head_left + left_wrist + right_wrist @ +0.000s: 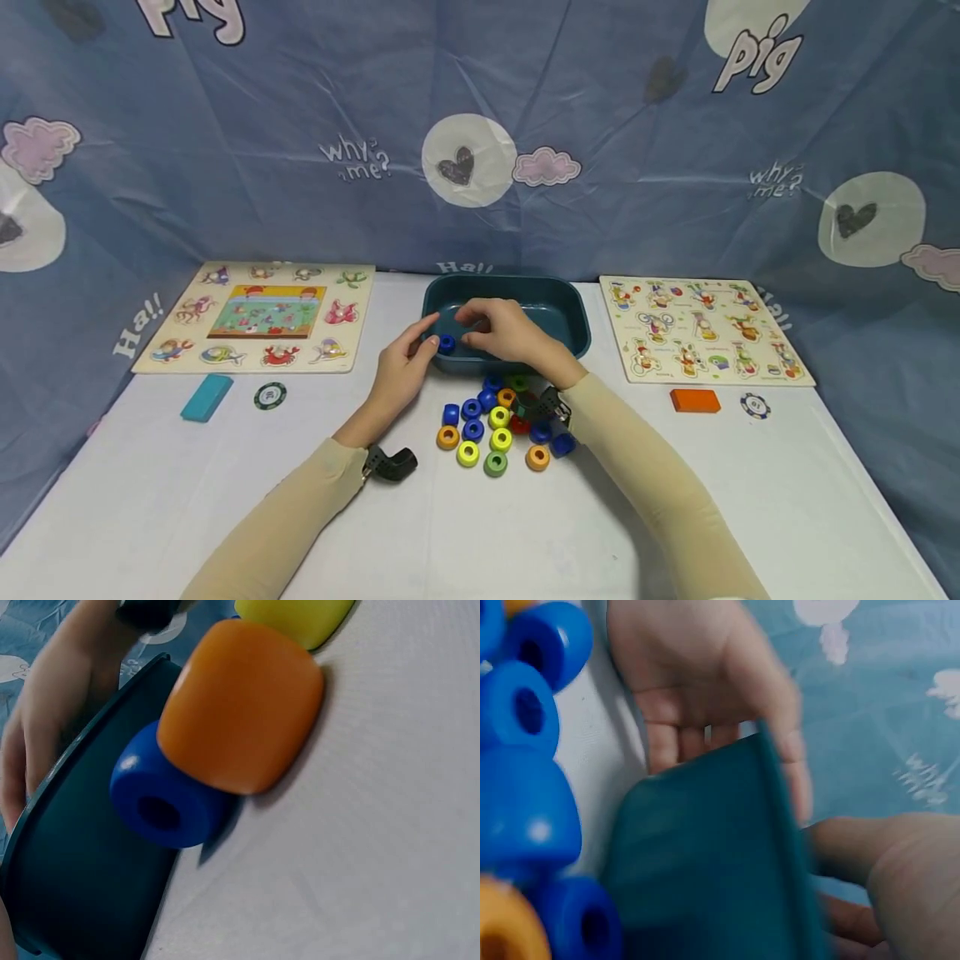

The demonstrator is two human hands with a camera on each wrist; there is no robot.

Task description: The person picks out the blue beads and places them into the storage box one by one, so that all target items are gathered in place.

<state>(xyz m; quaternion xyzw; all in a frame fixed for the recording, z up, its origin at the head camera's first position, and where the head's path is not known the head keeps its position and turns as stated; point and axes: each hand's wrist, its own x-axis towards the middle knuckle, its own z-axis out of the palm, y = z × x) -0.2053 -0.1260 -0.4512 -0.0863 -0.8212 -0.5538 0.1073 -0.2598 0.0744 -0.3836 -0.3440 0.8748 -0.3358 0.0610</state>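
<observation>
A dark teal tray (555,292) lies at the back middle of the table, with one blue bead (447,343) inside its near left corner. My left hand (402,367) is at that corner, thumb and forefinger spread apart at the rim beside the bead. Over the tray, my right hand (510,332) has bent fingers, its thumb a little right of the bead. No thing shows between its fingertips. In the right wrist view, the left hand's fingers (664,746) hang beside the tray's end wall.
Several blue, orange, yellow, green and red beads (501,440) lie in front of the tray, partly under the right wrist. Picture puzzle boards (352,287) (611,317) flank it. A teal block (207,397), an orange block (695,401) and poker chips (270,396) lie nearer.
</observation>
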